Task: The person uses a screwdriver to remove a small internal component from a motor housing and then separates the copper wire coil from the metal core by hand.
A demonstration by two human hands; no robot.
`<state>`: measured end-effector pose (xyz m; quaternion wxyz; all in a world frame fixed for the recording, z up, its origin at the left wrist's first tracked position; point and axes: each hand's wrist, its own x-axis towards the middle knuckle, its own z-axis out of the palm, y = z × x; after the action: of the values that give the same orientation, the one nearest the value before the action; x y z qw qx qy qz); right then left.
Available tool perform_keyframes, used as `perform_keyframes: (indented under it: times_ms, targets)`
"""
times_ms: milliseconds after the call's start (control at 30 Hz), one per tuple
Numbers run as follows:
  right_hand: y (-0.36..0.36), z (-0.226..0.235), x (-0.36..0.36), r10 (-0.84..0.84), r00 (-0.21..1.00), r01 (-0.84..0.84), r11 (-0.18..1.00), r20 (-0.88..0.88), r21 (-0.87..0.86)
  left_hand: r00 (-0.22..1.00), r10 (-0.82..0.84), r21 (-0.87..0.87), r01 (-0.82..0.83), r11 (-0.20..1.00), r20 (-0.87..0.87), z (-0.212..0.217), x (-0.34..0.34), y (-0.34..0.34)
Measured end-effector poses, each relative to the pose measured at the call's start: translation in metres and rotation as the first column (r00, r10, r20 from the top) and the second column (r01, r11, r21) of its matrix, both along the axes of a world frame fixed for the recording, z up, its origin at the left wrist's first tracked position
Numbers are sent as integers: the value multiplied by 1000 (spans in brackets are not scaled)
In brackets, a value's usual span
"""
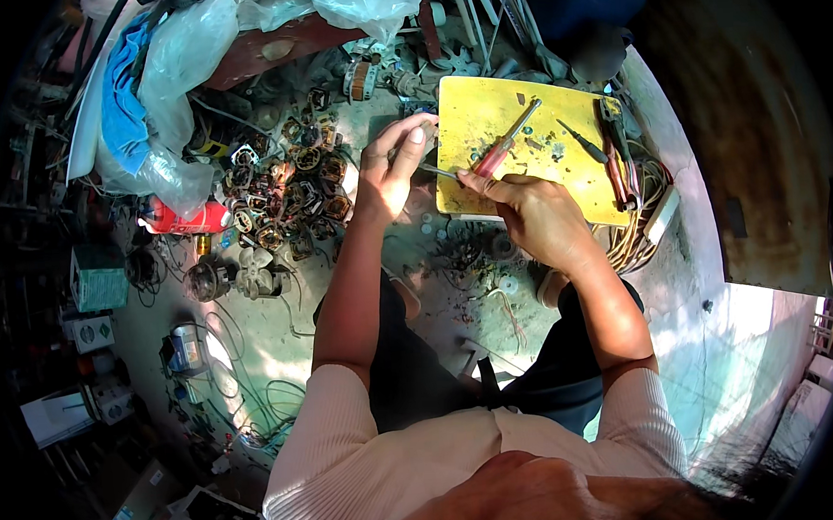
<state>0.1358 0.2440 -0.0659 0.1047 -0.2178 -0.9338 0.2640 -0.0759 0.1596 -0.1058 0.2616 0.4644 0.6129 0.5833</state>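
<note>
From my feed the right hand grips a red-handled screwdriver over the yellow board, while the left hand pinches something tiny beside its tip.

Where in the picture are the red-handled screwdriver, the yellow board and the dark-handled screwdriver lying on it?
red-handled screwdriver (503, 147): head view, on its red handle.
yellow board (484, 104): head view, on a bare upper-left part.
dark-handled screwdriver (585, 143): head view, on its handle.
</note>
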Motion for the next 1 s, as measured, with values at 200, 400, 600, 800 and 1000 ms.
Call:
perform_keyframes:
  times_ms: [200, 400, 600, 800, 1000]
  targets:
    - [-1, -2, 3, 9, 1000, -9, 1000, -27, 27, 994, -1, 54, 7, 998, -108, -5, 1, 4]
    - [-5, -4, 1, -19, 999, 20, 998, -26, 65, 989, -62, 29, 59, 998, 131, -19, -2, 5]
    - [-20, -23, -13, -107, 992, 114, 989, -69, 98, 890, 95, 19, -115, 993, 446, -27, 2, 14]
    - [-35, -43, -30, -129, 979, 148, 983, -158, 110, 494, 132, -62, -156, 986, 859, -31, 16, 22]
    - [-19, -38, -34, -204, 933, 195, 979, -295, -61, 4, 95, -91, -236, 968, 996, -23, 22, 30]
